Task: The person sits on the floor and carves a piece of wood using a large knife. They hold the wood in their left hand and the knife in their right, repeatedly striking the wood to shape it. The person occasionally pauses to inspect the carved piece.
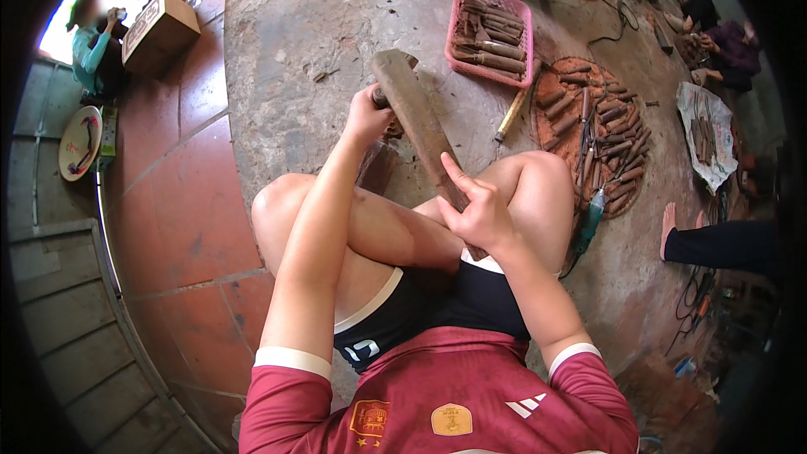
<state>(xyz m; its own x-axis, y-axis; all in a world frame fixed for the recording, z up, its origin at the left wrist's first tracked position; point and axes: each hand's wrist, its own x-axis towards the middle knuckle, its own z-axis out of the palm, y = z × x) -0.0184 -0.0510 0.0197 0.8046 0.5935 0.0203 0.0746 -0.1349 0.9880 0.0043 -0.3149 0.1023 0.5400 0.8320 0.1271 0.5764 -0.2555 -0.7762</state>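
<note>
Over my crossed legs, a long, worn brown bar [418, 122] slants from upper left to lower right. Its far end is broad and rounded; whether it is wood or metal I cannot tell. Around its lower part my right hand [481, 212] is closed, the index finger stretched along it. My left hand [367, 116] is a fist beside the bar's upper part, wrapped round a dark, round-ended piece [381, 98], mostly hidden by the fingers and the bar. Below that fist, a dark brown block [377, 166] shows partly behind my leg.
A pink plastic basket [533, 34] of brown-handled tools stands ahead right. Next to it, many brown handles [618, 130] lie on a round orange patch. A pale stick [511, 115] and a teal power tool [592, 220] lie nearby. Another person's foot [670, 231] is at right; a person sits far left by a box [172, 29].
</note>
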